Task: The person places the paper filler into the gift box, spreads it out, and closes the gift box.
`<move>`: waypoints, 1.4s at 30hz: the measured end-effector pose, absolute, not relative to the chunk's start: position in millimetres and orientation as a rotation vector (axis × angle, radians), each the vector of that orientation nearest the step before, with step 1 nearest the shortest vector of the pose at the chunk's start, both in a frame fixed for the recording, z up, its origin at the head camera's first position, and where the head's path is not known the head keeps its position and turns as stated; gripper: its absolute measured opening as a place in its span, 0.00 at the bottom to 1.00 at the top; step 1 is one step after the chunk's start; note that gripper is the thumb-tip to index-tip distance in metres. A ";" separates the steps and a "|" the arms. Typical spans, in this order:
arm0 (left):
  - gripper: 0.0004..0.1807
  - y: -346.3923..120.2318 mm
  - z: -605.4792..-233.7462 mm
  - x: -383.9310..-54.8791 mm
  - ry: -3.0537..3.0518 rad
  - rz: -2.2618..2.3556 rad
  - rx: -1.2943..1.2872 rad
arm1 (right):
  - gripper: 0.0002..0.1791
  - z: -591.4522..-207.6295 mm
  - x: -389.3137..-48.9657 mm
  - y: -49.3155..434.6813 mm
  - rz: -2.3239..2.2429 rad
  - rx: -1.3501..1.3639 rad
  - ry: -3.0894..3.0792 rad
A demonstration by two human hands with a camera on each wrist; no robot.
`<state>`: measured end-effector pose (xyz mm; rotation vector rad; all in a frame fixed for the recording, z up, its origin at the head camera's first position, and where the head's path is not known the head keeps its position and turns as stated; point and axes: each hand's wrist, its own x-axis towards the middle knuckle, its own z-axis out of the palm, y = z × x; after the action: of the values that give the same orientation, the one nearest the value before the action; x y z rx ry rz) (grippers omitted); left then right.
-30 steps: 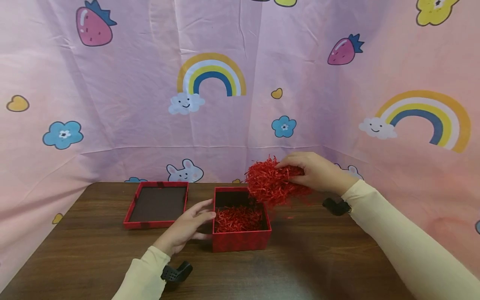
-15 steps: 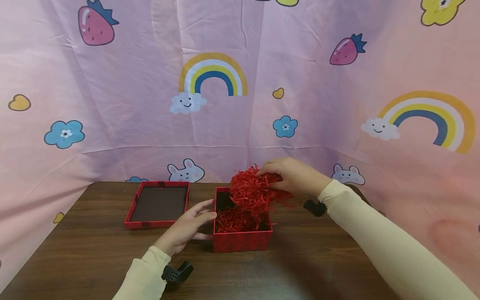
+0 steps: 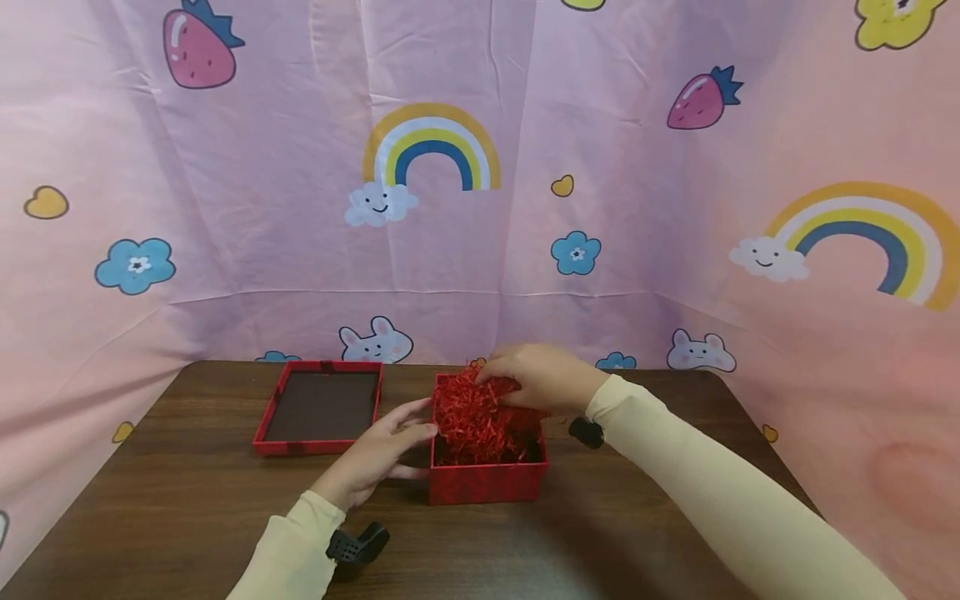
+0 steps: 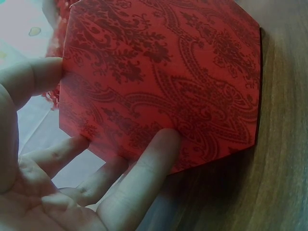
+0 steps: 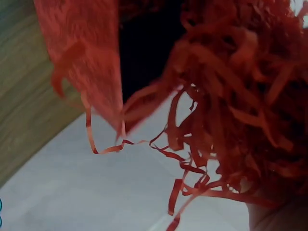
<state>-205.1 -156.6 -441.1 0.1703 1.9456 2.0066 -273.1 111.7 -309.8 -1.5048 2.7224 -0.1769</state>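
An open red box (image 3: 487,485) with a dark paisley pattern stands on the table, in the middle of the head view. My left hand (image 3: 375,454) rests against its left side, fingers spread. The left wrist view has the fingertips on the patterned wall (image 4: 159,72) and at its edges. My right hand (image 3: 543,379) grips a clump of red shredded paper (image 3: 468,421) over the right back part of the box, much of it down inside the rim. In the right wrist view the shredded paper (image 5: 240,96) hides most of that hand, and loose strands dangle past the box corner.
The red box lid (image 3: 311,447) lies to the left, its dark inner side up. Brown wooden tabletop (image 3: 637,517) extends around both. A patterned cloth backdrop (image 3: 450,250) rises behind the table's back edge and along the sides.
My right hand has moved left and down with the shredded paper, from beside and above the box to into its opening. The left hand stays against the box.
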 end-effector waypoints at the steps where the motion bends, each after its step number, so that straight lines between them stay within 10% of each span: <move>1: 0.39 -156.2 -441.1 -205.1 1.947 2.005 0.167 | 0.19 -313.1 -272.9 109.5 -0.169 -1.499 2.713; 23: 0.39 -147.7 -443.3 -204.4 1.953 2.006 0.155 | 0.20 -378.3 -259.0 98.2 0.005 -1.436 2.462; 42: 0.39 -152.6 -437.2 -202.8 1.949 2.017 0.156 | 0.16 -330.4 -267.6 122.0 -0.378 -1.393 2.566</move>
<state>-202.8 -152.6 -437.2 0.1564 1.9494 2.0167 -267.6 122.0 -330.4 -1.3928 2.5663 -0.3782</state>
